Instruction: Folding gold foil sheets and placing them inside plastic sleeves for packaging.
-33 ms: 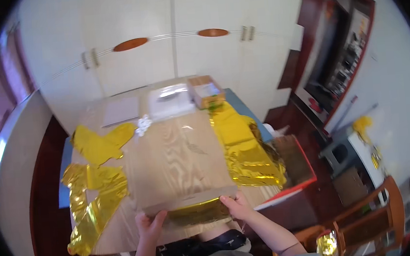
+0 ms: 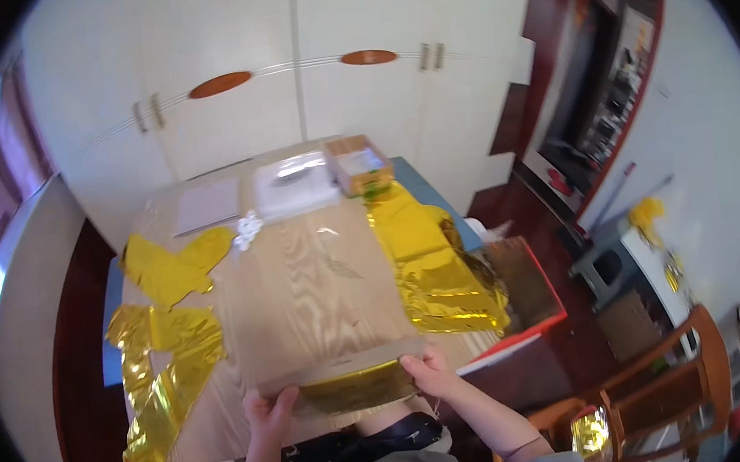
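Between my two hands, at the table's near edge, stretches a long gold foil piece [image 2: 353, 389] with a grey-brown strip along its upper edge. My left hand [image 2: 269, 409] pinches its left end, thumb on top and fingers curled beneath. The right end is in the grip of my right hand [image 2: 428, 372], its thumb pressed on the front. Whether the piece is a folded sheet or a flat box, I cannot tell. Crumpled gold foil balloons [image 2: 173, 341] lie flat on the left, below another gold foil shape [image 2: 170, 264]. A stack of gold foil sheets [image 2: 430, 265] covers the right side.
Along the wooden table's [image 2: 304, 276] far side are a pale sheet [image 2: 208, 206], a clear plastic packet [image 2: 296, 187], small white pieces [image 2: 248, 231] and an open cardboard box [image 2: 358, 179]. A red-edged carton [image 2: 529, 283] stands off the right edge. A wooden chair [image 2: 666, 390] is at the near right.
The whole view has shifted slightly, with the table and cabinets now a little further left. Both hands keep their hold on the gold foil piece.
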`<act>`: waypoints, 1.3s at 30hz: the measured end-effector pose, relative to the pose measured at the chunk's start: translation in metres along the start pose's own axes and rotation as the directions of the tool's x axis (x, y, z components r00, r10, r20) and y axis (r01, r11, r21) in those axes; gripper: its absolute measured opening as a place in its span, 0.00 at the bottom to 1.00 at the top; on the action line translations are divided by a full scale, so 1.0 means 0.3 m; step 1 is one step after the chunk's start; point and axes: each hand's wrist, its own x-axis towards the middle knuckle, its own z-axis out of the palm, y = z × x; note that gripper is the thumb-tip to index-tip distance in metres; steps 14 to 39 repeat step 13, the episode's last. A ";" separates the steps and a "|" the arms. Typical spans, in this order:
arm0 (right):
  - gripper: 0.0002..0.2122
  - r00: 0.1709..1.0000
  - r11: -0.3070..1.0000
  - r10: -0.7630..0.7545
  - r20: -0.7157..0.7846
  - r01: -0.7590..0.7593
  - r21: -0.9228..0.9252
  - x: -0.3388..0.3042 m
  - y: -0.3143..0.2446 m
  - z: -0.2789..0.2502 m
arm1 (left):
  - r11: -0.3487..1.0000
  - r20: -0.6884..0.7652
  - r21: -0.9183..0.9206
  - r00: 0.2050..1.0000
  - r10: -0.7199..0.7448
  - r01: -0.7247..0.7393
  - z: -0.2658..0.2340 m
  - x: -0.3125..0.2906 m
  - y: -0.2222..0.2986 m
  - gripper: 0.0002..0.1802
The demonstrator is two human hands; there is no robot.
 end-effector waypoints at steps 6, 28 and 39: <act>0.23 0.770 0.344 -0.636 0.043 0.333 -0.878 -0.239 -0.265 -0.208 | 0.682 0.624 0.329 0.692 0.362 -0.653 0.190 -0.053 0.049 0.07; 0.22 0.882 0.203 0.160 0.444 0.411 -0.889 -0.462 -0.185 -0.410 | 0.667 0.822 -0.087 0.325 0.468 -0.740 0.500 -0.170 -0.048 0.18; 0.22 0.882 0.203 0.160 0.444 0.411 -0.889 -0.462 -0.185 -0.410 | 0.667 0.822 -0.087 0.325 0.468 -0.740 0.500 -0.170 -0.048 0.18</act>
